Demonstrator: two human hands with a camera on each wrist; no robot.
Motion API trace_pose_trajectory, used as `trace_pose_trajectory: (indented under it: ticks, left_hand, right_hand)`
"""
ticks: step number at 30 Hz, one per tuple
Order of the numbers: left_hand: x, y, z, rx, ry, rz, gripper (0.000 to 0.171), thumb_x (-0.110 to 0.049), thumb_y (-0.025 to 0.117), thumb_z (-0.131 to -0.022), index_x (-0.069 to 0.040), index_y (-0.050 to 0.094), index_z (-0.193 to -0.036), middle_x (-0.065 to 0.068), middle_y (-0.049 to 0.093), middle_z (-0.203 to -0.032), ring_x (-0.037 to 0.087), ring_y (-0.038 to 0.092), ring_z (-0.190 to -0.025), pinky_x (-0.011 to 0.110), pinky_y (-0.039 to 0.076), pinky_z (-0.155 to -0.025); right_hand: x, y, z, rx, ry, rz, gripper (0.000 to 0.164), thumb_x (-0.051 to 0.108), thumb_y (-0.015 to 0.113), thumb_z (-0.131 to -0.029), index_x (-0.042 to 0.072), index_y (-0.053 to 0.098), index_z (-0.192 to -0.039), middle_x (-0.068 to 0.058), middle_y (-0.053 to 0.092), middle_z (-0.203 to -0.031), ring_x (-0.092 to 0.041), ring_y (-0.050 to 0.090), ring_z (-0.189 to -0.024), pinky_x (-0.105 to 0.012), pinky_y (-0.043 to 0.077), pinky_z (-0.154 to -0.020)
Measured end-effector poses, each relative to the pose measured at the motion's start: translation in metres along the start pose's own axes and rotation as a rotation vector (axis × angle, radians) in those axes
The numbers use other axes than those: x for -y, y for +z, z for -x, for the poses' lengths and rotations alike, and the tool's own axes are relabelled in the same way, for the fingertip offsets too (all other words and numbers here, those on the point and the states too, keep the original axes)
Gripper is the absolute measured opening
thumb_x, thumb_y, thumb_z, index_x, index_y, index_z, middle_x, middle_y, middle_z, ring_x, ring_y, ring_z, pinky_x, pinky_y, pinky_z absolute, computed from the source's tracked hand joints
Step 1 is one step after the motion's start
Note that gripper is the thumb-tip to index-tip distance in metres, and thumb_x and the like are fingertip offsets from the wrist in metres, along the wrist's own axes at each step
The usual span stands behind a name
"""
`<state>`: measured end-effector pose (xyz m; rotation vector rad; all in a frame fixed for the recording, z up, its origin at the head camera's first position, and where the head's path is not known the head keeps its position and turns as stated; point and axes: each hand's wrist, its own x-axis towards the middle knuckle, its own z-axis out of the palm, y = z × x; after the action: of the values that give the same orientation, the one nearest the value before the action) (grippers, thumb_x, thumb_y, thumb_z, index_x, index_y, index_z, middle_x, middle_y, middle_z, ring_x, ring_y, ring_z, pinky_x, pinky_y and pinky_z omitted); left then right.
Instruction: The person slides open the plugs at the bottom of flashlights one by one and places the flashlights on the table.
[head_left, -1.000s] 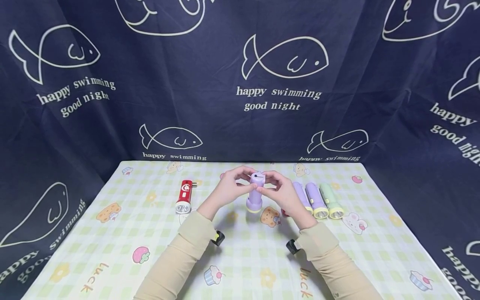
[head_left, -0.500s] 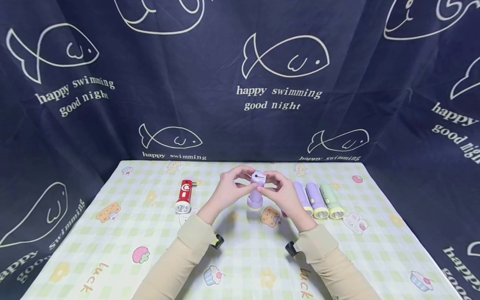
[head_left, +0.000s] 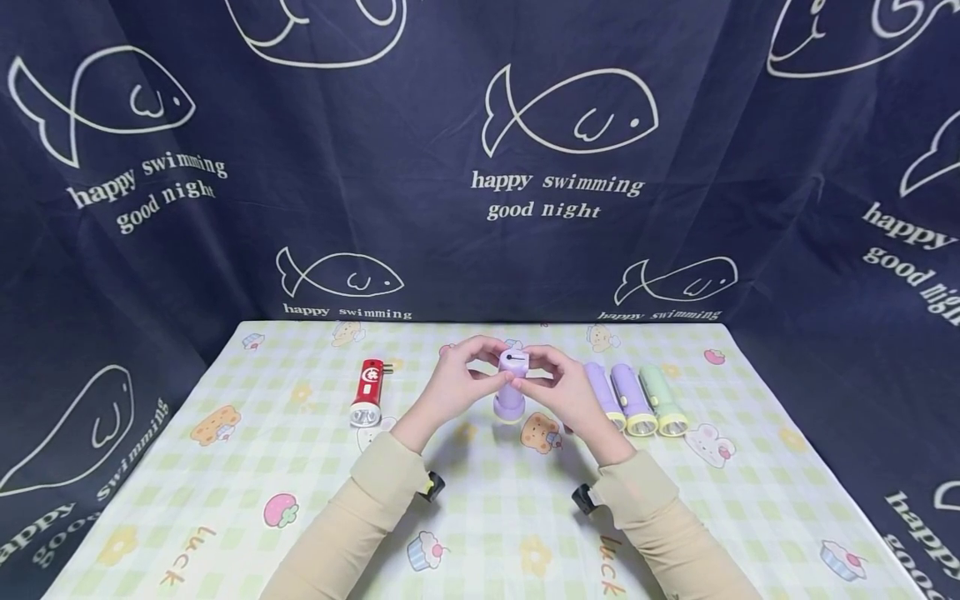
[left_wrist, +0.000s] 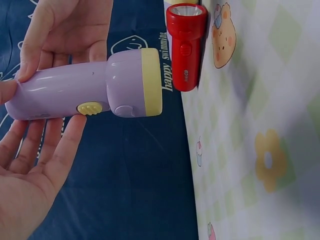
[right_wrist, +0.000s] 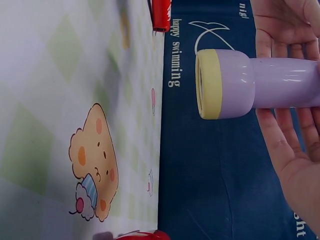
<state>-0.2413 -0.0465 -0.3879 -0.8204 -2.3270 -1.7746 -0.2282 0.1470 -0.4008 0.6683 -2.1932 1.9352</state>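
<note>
Both hands hold a purple flashlight [head_left: 510, 406] above the middle of the table, its yellow-rimmed lamp end pointing down. My left hand [head_left: 459, 382] grips it from the left and my right hand [head_left: 561, 385] from the right, thumbs close together near the tail end. A dark round hole with a slit shows in that tail end. In the left wrist view a yellow ribbed switch [left_wrist: 91, 108] sits on the flashlight's side, with a fingertip close beside it. The right wrist view shows the yellow rim [right_wrist: 210, 84] clear of the tabletop.
To the left lies a red flashlight [head_left: 367, 393] with plug prongs sticking out. Two purple flashlights [head_left: 633, 402] and a green one [head_left: 663, 402] lie in a row at right. Another red flashlight [left_wrist: 186, 55] is mostly hidden by the right forearm in the head view. Patterned cloth [head_left: 480, 533] covers the table.
The held flashlight has tilted slightly, its tail end coming more toward the head camera. Both hands dipped a little and keep their grip. The other flashlights stay put.
</note>
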Motion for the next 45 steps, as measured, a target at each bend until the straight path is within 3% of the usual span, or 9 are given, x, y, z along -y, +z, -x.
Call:
trace_pose_trajectory:
  ticks: [14, 25, 36, 45]
  left_hand:
    - [0.002, 0.001, 0.001, 0.016, -0.007, -0.001, 0.031, -0.011, 0.074, -0.081, -0.008, 0.062, -0.11, 0.003, 0.066, -0.1, 0.014, 0.062, -0.094, 0.024, 0.056, -0.074]
    - [0.002, 0.003, 0.002, 0.028, -0.026, 0.017, 0.032, -0.015, 0.075, -0.08, -0.012, 0.063, -0.109, 0.001, 0.066, -0.101, 0.014, 0.061, -0.094, 0.026, 0.056, -0.074]
    - [0.002, 0.003, 0.002, 0.037, -0.038, 0.009, 0.031, -0.017, 0.076, -0.08, -0.013, 0.064, -0.108, 0.001, 0.066, -0.1, 0.014, 0.061, -0.093, 0.027, 0.056, -0.074]
    - [-0.002, 0.003, 0.0, 0.043, -0.058, 0.018, 0.033, -0.015, 0.075, -0.08, -0.011, 0.063, -0.111, 0.001, 0.066, -0.102, 0.014, 0.061, -0.094, 0.028, 0.056, -0.076]
  right_hand:
    - [0.001, -0.002, -0.001, 0.031, 0.015, 0.011, 0.044, -0.003, 0.073, -0.077, -0.003, 0.056, -0.117, -0.013, 0.06, -0.108, -0.01, 0.059, -0.096, -0.033, 0.056, -0.083]
    - [0.002, -0.001, 0.0, 0.037, 0.051, 0.047, 0.047, -0.003, 0.075, -0.076, -0.001, 0.055, -0.118, -0.011, 0.059, -0.11, -0.011, 0.059, -0.096, -0.033, 0.056, -0.082]
    - [0.026, 0.002, 0.003, 0.047, 0.063, 0.065, 0.043, -0.01, 0.071, -0.075, -0.009, 0.053, -0.115, -0.01, 0.058, -0.109, -0.008, 0.058, -0.092, -0.032, 0.056, -0.08]
    - [0.001, -0.002, 0.0, 0.032, 0.02, 0.039, 0.044, -0.007, 0.073, -0.075, -0.004, 0.054, -0.115, -0.001, 0.058, -0.107, -0.008, 0.059, -0.093, -0.029, 0.057, -0.078]
